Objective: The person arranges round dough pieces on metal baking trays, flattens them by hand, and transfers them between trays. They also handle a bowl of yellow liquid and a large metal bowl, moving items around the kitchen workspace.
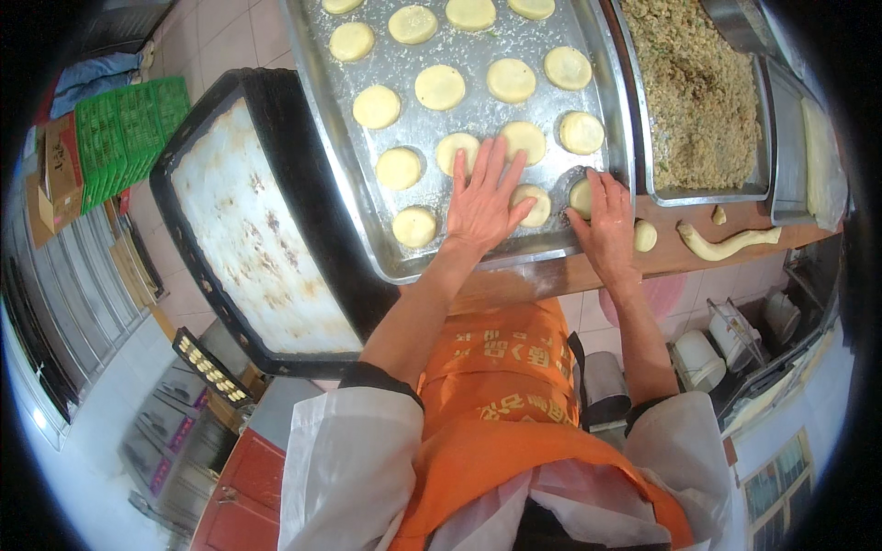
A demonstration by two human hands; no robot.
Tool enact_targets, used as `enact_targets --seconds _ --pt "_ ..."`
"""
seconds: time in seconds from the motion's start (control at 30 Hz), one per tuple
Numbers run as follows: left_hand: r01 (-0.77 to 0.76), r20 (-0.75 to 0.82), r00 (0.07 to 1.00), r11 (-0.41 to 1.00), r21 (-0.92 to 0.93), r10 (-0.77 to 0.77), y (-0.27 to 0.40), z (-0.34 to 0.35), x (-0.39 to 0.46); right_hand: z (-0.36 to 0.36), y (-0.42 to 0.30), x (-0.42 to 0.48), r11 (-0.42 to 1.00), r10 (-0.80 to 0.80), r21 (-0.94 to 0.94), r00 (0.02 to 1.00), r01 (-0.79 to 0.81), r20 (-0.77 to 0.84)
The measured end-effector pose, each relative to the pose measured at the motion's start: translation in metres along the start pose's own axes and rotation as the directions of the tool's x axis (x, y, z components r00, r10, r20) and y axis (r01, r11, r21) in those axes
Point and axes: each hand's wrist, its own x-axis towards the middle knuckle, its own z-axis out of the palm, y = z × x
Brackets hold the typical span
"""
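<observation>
Several flat round dough cakes (439, 87) lie in loose rows on a metal tray (396, 272) sprinkled with pale crumbs. My left hand (482, 196) lies spread over the tray, its fingers on two cakes and its thumb at a third cake (534, 206). At the tray's near right corner, the fingers and thumb of my right hand (606, 220) are around a dough cake (581, 198), which they partly hide. Just beyond the tray's edge, beside that hand, a small dough ball (645, 235) rests on the wooden table (544, 279).
Right of the tray stands a metal pan (713, 201) of crumbly filling, with a dough strip (730, 244) and a small dough piece (719, 215) near it. Stacked dark baking trays (258, 241) stand at left. Farther off are green crates (127, 138) and, at lower right, white buckets (699, 358).
</observation>
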Motion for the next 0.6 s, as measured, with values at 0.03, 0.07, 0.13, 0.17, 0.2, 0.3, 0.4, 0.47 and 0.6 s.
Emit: enact_targets --seconds 0.03,0.07,0.13,0.17,0.2,0.3,0.4,0.47,0.6 --pt "-0.004 -0.002 1.000 1.000 -0.003 0.004 0.000 0.001 0.001 -0.001 0.000 0.001 1.000 0.005 -0.016 1.000 -0.004 0.029" --pt "-0.004 -0.007 1.000 1.000 -0.004 0.004 -0.002 0.001 0.001 -0.003 -0.002 0.002 1.000 0.006 -0.030 0.998 -0.004 0.058" --pt "-0.004 -0.011 1.000 1.000 -0.009 0.004 -0.005 0.002 0.000 -0.003 -0.003 0.004 0.999 0.005 -0.035 0.999 -0.003 0.053" --pt "-0.007 -0.012 1.000 1.000 -0.016 0.007 -0.005 0.003 0.000 -0.002 0.001 0.003 1.000 0.006 -0.030 1.000 -0.006 0.018" --pt "-0.009 -0.013 1.000 1.000 -0.022 0.009 -0.005 0.005 0.000 -0.002 0.002 0.005 1.000 0.007 -0.025 1.000 -0.008 -0.017" --pt "-0.012 -0.004 1.000 1.000 0.011 0.012 -0.004 0.004 0.001 0.005 -0.007 0.039 1.000 0.025 0.012 0.981 -0.023 -0.193" --pt "-0.027 -0.026 0.999 1.000 0.007 0.027 -0.003 0.006 -0.001 0.037 0.001 0.062 0.993 -0.045 -0.113 0.973 0.019 -0.225" --pt "-0.032 -0.022 0.999 0.999 0.013 0.032 -0.002 0.006 0.001 0.047 0.001 0.065 0.991 -0.063 -0.125 0.980 0.040 -0.189" --pt "-0.039 -0.074 0.997 0.999 -0.033 0.036 -0.004 0.006 -0.004 0.049 -0.002 0.066 0.981 -0.107 -0.178 0.976 0.073 -0.189"
